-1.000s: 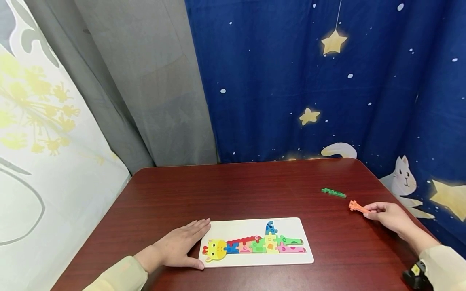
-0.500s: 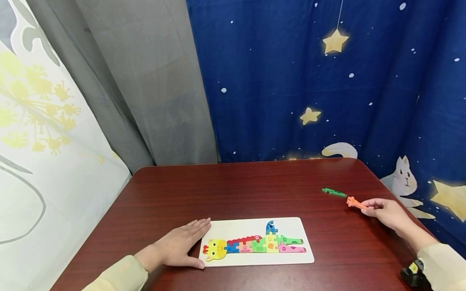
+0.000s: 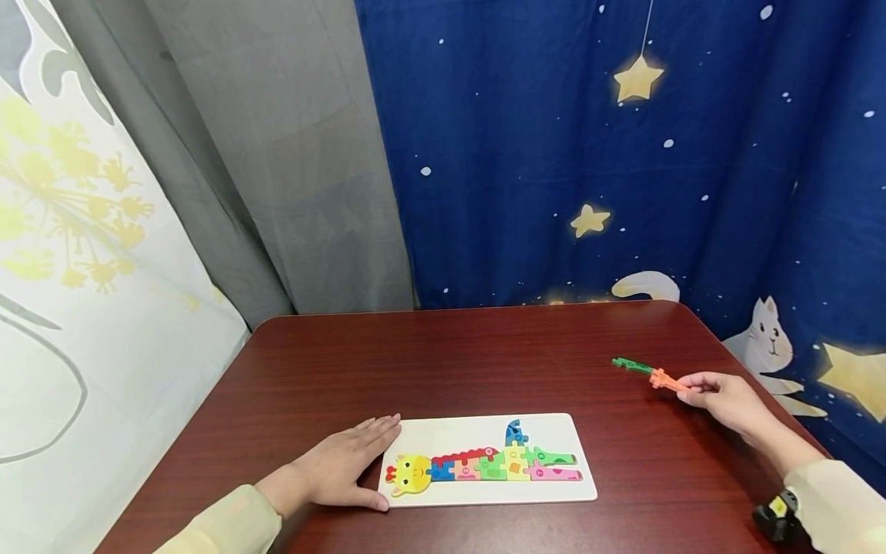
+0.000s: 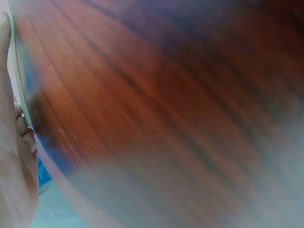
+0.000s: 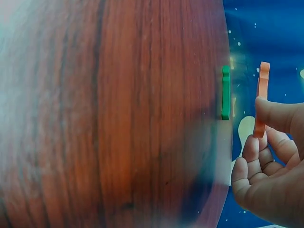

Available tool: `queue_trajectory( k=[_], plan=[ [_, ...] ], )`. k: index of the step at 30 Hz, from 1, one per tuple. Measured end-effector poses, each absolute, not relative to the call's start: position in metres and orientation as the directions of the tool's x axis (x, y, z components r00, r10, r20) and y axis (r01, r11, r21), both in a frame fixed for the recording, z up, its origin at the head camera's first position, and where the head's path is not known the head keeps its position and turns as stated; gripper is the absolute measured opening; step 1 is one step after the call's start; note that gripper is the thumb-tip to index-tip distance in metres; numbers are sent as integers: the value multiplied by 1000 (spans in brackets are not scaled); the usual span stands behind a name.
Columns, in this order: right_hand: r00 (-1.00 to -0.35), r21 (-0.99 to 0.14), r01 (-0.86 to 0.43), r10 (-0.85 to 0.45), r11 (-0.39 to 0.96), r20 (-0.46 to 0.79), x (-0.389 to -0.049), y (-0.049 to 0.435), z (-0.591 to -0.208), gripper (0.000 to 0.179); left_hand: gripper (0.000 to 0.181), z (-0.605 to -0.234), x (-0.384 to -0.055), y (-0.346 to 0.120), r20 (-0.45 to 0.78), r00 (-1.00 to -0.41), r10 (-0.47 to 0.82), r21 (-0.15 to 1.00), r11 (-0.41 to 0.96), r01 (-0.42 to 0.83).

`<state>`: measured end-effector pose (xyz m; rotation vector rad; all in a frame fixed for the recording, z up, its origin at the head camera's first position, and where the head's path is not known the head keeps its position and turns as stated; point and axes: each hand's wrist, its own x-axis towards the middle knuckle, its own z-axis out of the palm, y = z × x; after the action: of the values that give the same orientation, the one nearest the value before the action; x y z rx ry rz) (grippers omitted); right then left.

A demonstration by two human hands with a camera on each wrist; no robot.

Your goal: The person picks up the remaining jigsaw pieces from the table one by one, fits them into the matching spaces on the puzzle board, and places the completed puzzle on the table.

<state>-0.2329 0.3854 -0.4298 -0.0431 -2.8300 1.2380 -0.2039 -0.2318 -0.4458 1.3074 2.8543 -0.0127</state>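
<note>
An orange puzzle piece (image 3: 666, 380) is pinched between the thumb and fingers of my right hand (image 3: 730, 400), at the right side of the table. Just beyond it lies a green puzzle piece (image 3: 630, 365); in the right wrist view a gap shows between the green piece (image 5: 226, 92) and the orange piece (image 5: 262, 85). My left hand (image 3: 342, 465) lies with straight fingers at the left edge of a white puzzle board (image 3: 471, 431). On that board a giraffe puzzle (image 3: 514, 464) lies on its side, with a yellow head and several coloured pieces fitted together.
The dark red wooden table (image 3: 443, 354) spans the lower view. Behind it hang a blue starry curtain (image 3: 512, 154) and a grey curtain (image 3: 311, 192). A white patterned cloth (image 3: 104, 346) hangs at the left.
My right hand has moved left and slightly away from me with the orange piece, which now overlaps the near end of the green piece in the head view. My left hand has stayed put.
</note>
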Motion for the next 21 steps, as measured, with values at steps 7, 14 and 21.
queue_trajectory(
  k=[7, 14, 21],
  plan=[
    [-997, -736, -26, 37, 676, 69, -234, 378, -428, 36, 104, -447, -204, -232, -16, -660, 751, 1, 660, 751],
    [-996, -754, -40, 34, 655, 82, -234, 367, -426, 34, 104, -445, -204, -232, -21, -659, 752, 5, 659, 752],
    [-995, -765, -62, 26, 641, 101, -234, 359, -426, 31, 104, -445, -204, -231, -32, -668, 743, 11, 669, 744]
  ],
)
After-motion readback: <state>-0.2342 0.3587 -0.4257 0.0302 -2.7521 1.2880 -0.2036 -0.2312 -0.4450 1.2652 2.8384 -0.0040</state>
